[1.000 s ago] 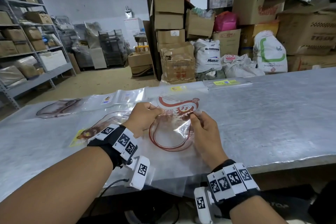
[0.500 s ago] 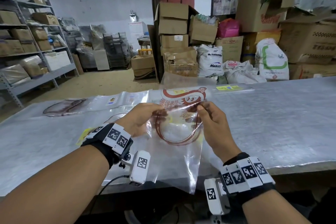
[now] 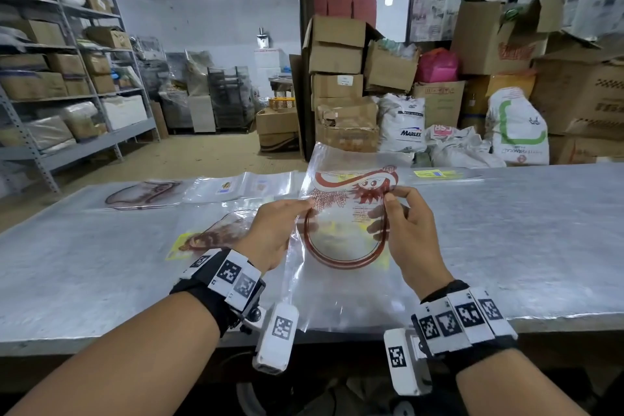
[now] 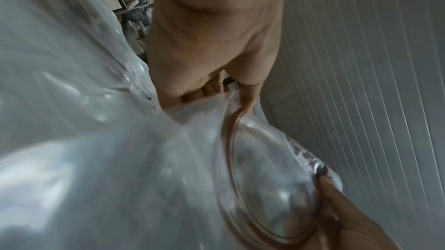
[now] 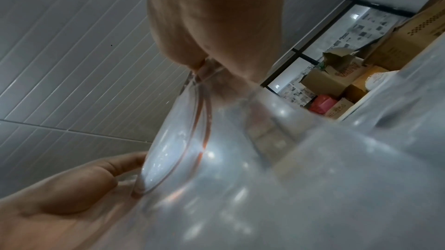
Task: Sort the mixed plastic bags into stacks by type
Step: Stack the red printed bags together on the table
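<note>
I hold a clear plastic bag with a red printed oval and cartoon figure [image 3: 344,230] upright above the table's near edge. My left hand [image 3: 280,223] pinches its left side and my right hand [image 3: 401,223] pinches its right side, fingers curled behind the film. The wrist views show the same bag [image 4: 253,187] [image 5: 183,139] close up between the left hand [image 4: 211,48] and the right hand [image 5: 216,25]. More bags lie flat on the table: one with a brown and yellow print [image 3: 209,236] at my left, a brown-printed one [image 3: 145,192] far left, clear labelled ones [image 3: 243,184] behind.
The grey table [image 3: 506,230] stretches wide to the right, with a yellow-labelled bag [image 3: 435,174] at its far edge. Cardboard boxes [image 3: 337,78] and white sacks [image 3: 401,125] stand behind the table. Metal shelving [image 3: 50,94] lines the left wall.
Both hands have lifted the red-printed bag off the table and spread it upright; its lower part now hangs to the table's near edge.
</note>
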